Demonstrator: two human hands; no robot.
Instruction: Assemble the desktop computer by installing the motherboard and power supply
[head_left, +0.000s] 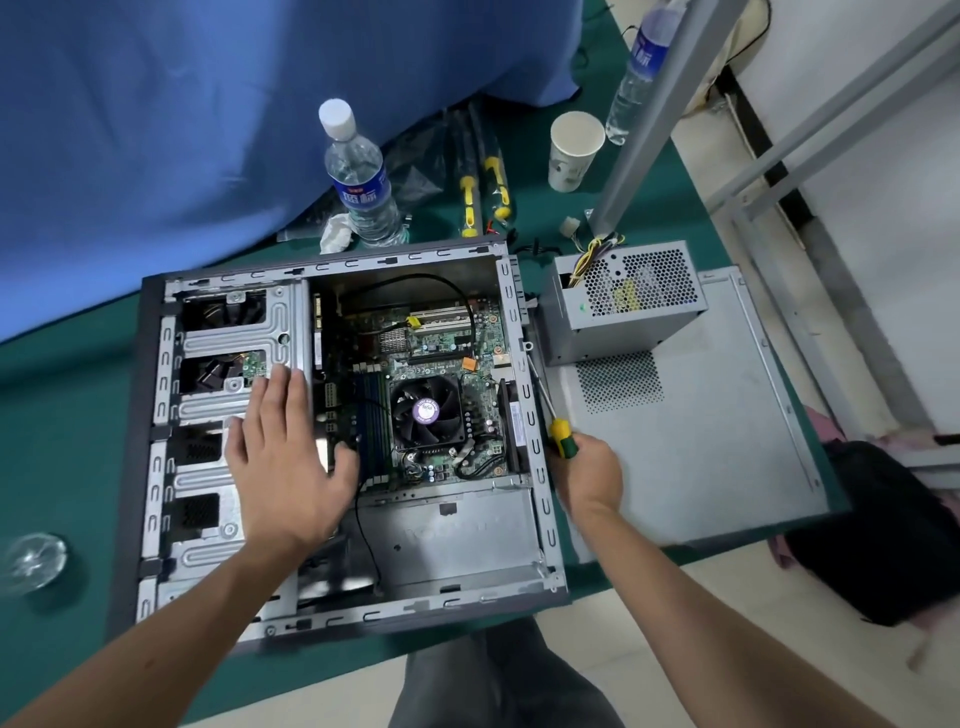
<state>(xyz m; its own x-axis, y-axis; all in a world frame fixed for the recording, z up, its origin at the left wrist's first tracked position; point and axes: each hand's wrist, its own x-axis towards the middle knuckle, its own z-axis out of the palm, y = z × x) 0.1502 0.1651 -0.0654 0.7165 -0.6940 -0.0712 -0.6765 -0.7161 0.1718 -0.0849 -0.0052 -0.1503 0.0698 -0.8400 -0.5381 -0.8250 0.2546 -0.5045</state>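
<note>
From the head view, the left hand (283, 457) lies flat with fingers straight, spread over the drive cage (228, 358) of the open computer case (332, 431), thumb out toward the motherboard (431, 395) just to its right. It grasps nothing; it seems only to steady the chassis. The right hand (589, 470) is clenched round the yellow-and-green handle of a screwdriver (550, 410), whose shaft runs up along the case's rear wall, away from the wrist. The motherboard sits inside the case between the two hands, its CPU fan (426, 413) uppermost. The power supply (621, 299) stands outside, beyond the right hand, on the loose side panel (691, 441), its wire bundle sticking up.

To do this step well, I'd judge each board screw should be driven straight and snug, never forced, with the flat hand holding the case from sliding on the green mat (57, 415), and the loose black cable kept away from the tip.

As for writing, the water bottle (358, 176) beyond the left hand has a blue label with white characters, too blurred for me to read; the fan's purple sticker is likewise illegible. A paper cup (571, 150) stands past the power supply.
</note>
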